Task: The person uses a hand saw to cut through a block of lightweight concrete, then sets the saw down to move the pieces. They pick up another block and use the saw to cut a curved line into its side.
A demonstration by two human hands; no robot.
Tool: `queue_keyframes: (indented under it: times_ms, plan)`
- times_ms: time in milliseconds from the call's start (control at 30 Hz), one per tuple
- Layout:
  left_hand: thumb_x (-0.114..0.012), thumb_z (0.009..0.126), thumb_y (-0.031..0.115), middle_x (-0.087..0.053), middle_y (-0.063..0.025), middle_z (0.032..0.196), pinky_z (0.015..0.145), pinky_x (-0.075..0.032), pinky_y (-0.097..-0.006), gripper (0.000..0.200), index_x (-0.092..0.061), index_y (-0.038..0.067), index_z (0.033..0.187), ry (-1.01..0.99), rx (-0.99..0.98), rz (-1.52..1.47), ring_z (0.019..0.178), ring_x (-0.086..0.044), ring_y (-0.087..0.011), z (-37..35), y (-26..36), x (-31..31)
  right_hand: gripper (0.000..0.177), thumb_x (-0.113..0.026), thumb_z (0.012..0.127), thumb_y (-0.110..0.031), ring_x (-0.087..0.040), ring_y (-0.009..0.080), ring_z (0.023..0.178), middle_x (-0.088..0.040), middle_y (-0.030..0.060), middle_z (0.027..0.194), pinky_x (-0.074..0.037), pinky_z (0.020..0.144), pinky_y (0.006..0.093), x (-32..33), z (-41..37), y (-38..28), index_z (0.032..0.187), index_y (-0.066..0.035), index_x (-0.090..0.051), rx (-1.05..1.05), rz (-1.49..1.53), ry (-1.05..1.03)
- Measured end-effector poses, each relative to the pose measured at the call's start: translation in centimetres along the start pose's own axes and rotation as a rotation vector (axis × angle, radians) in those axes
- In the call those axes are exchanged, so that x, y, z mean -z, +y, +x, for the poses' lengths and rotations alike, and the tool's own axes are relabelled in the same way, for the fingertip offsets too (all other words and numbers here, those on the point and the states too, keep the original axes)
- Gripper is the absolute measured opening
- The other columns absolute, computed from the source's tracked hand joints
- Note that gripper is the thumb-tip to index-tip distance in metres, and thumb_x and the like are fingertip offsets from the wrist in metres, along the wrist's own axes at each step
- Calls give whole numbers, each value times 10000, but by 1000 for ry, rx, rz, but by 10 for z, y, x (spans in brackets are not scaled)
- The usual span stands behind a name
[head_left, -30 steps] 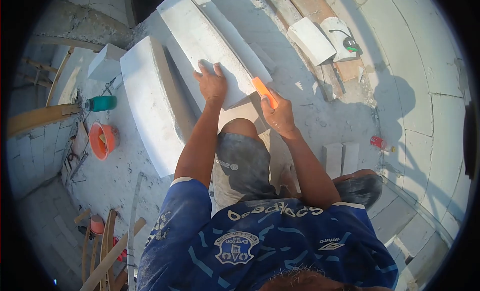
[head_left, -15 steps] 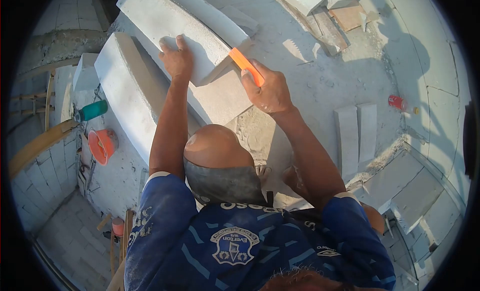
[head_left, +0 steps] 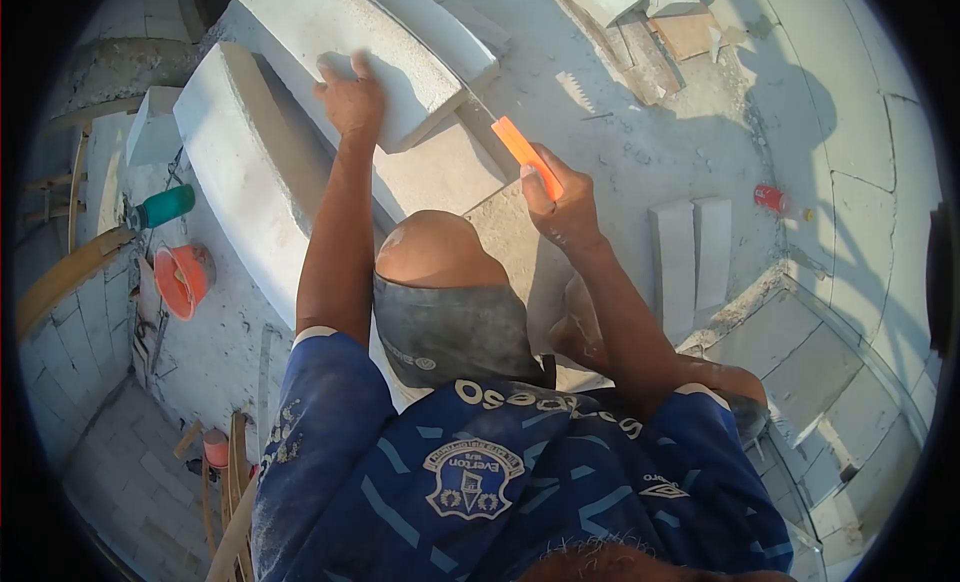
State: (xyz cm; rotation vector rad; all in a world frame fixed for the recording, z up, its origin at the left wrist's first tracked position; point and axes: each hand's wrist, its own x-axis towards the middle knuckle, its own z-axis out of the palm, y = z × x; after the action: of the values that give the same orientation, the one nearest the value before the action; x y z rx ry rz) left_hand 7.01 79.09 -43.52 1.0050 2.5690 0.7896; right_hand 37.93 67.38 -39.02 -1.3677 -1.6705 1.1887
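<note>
My left hand (head_left: 352,100) lies with fingers spread on top of a long pale block (head_left: 415,74), pressing near its close end. In my right hand (head_left: 564,204), the fingers wrap round the orange handle of a handsaw (head_left: 520,147). Its thin blade, seen edge-on, runs from the handle up along the right side of the block. Beneath the block's near end sits another pale block (head_left: 440,172). A second long block (head_left: 250,147) lies to the left of my left forearm.
On the left are a green bottle (head_left: 165,207) and an orange bucket (head_left: 208,272). Two narrow block strips (head_left: 712,252) lie at the right, with a red can (head_left: 769,198) beyond them. Offcuts and a wooden board (head_left: 688,34) sit at the far right.
My right hand has drawn the saw back toward me and to the right, so more of the blade shows. My left hand stays on the block. The view has shifted slightly.
</note>
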Motion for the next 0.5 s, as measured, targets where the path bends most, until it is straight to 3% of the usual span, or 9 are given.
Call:
queue_keyframes:
  times_ms: [67, 133, 233, 300, 433, 500]
  plan:
    - [-508, 1053, 569, -376, -411, 1506, 1049, -537, -561, 835, -277, 28, 1647, 4, -18, 29, 1225, -613, -572, -1, -3, -1, 407, -663, 994, -226, -730, 323, 699, -730, 223, 825, -576, 693, 351, 6, -18, 9, 1300, 42, -674, -19, -13, 26]
    - [-503, 1048, 601, -399, -414, 1498, 1075, -517, -547, 860, -282, 28, 1649, 3, 16, 11, 1249, -598, -561, -2, -2, -1, 399, -662, 997, -224, -739, 275, 697, -723, 200, 807, -573, 685, 352, 7, -23, 19, 1303, 31, -676, 121, 50, 113]
    - [-494, 1042, 636, -424, -413, 1491, 1097, -501, -534, 888, -285, 26, 1653, 10, 5, 15, 1266, -587, -552, 0, -3, -7, 399, -651, 1006, -217, -733, 245, 679, -721, 198, 809, -569, 671, 348, -20, 55, -7, 1324, 23, -672, 30, -94, -17]
    - [-491, 1042, 639, -425, -410, 1492, 1093, -504, -536, 891, -283, 25, 1653, 24, -5, 32, 1259, -591, -552, 3, -6, -2, 400, -644, 1010, -214, -722, 250, 662, -717, 201, 806, -567, 666, 345, -23, 60, -4, 1330, 24, -669, 22, -43, -23]
    - [-483, 1054, 619, -416, -410, 1499, 1090, -510, -533, 868, -287, 22, 1653, -12, 1, 4, 1254, -596, -553, -4, 3, 0, 398, -626, 1024, -210, -703, 247, 643, -714, 215, 805, -560, 663, 338, -6, 2, -1, 1331, 39, -665, 3, -53, 21]
    - [-484, 1058, 610, -414, -411, 1502, 1091, -510, -533, 859, -289, 21, 1653, 3, 22, -14, 1256, -595, -553, -3, 3, 2, 384, -595, 1036, -174, -613, 100, 762, -706, 75, 863, -539, 758, 306, 11, -46, 12, 1351, 33, -672, -94, 69, 36]
